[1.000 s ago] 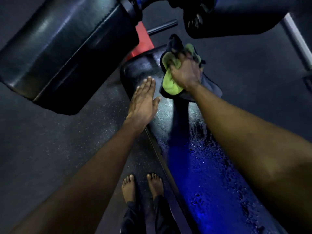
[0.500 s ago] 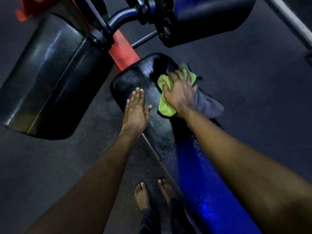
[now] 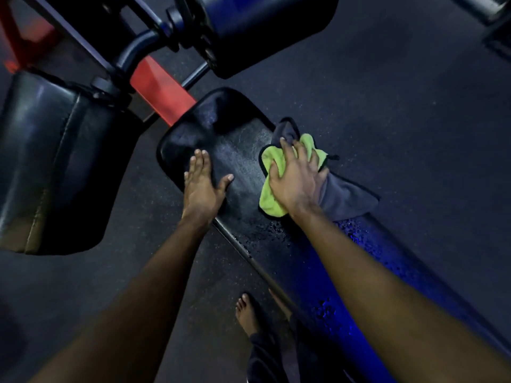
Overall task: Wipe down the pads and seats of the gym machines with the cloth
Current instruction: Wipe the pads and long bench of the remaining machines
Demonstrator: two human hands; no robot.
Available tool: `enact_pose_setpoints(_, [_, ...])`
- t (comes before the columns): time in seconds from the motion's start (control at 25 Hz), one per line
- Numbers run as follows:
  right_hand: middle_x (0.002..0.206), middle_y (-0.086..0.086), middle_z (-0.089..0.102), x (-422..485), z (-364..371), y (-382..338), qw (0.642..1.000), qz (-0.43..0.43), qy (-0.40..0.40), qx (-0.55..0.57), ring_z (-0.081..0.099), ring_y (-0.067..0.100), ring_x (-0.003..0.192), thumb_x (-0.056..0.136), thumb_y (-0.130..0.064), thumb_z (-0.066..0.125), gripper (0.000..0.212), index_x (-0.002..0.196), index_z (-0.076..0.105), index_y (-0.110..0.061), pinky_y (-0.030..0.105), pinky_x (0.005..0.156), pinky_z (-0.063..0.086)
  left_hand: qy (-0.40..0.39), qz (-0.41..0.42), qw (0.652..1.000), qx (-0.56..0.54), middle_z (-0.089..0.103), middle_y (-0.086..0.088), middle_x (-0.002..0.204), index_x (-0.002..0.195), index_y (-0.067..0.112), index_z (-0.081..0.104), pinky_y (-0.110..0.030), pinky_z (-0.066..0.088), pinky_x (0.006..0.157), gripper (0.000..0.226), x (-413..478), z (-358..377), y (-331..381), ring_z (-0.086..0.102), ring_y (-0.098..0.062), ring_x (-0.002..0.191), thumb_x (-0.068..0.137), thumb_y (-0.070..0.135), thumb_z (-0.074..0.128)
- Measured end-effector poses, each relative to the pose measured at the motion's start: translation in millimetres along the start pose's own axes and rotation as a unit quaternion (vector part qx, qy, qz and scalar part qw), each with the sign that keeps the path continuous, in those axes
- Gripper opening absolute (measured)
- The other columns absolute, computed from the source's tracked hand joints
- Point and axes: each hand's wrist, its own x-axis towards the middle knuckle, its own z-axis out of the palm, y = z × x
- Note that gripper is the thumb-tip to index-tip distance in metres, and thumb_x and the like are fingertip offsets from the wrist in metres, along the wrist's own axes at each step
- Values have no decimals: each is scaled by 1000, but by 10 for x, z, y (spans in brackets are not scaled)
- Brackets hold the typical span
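Observation:
A long black bench pad [image 3: 235,150] runs from the centre toward the lower right, wet with droplets and lit blue lower down. My right hand [image 3: 297,175] presses a lime-green and grey cloth [image 3: 269,197] onto the pad's right edge, fingers curled into the fabric. The grey part of the cloth [image 3: 343,194] hangs over that edge. My left hand [image 3: 203,186] lies flat on the pad's left side, fingers straight, thumb spread.
A big black roller pad [image 3: 55,161] hangs at the left and another [image 3: 262,29] at the top, both on a dark frame with a red bar [image 3: 160,87]. A grey tube [image 3: 481,6] crosses the top right. My bare feet [image 3: 249,313] stand on dark floor beside the bench.
My right hand has dragged the cloth back along the pad toward me and to its right edge. The view has shifted, so the roller pads sit higher. My left hand stays flat on the pad.

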Motion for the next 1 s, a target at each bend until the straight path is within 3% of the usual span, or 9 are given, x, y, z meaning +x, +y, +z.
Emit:
enact_pose_setpoints(0.24, [152,-1,44,633,-110,-486,995,-90,-25,33,40,31,138,97,-51,48,58,150,41,-31,59,107,32,14,7,1000,-22,4,-5,168,160,10,12,-39,-1,123,87,2,25,-26,-1,-17,155,97,52,56])
enact_pose_setpoints(0.44, [158,-5,38,76,-66,5,997,-68,-6,27,33,28,144,96,-51,47,60,153,37,-34,59,107,31,13,13,1000,-24,5,-7,168,159,9,13,-43,0,124,88,2,26,-41,0,-18,155,97,51,57])
enact_pose_setpoints(0.68, [163,-3,32,-370,-85,387,999,35,-5,-6,27,31,149,97,-54,44,64,157,29,-34,64,110,27,28,14,999,-41,6,-3,168,160,11,14,-41,-1,124,87,-21,58,-62,0,-16,154,96,51,58])
enact_pose_setpoints(0.88, [164,1,32,90,-82,-127,998,-67,-19,1,27,33,149,98,-53,45,63,156,33,-29,65,112,27,34,17,998,-40,7,-5,168,160,11,15,-41,-1,124,86,-4,86,-79,1,-16,155,96,49,59])
enact_pose_setpoints(1.0, [165,0,28,-14,-69,6,999,-49,-16,15,26,33,149,99,-56,41,66,158,28,-30,63,109,30,57,63,996,-20,16,-14,166,157,4,23,-47,11,125,78,10,33,46,12,-25,154,96,30,64])
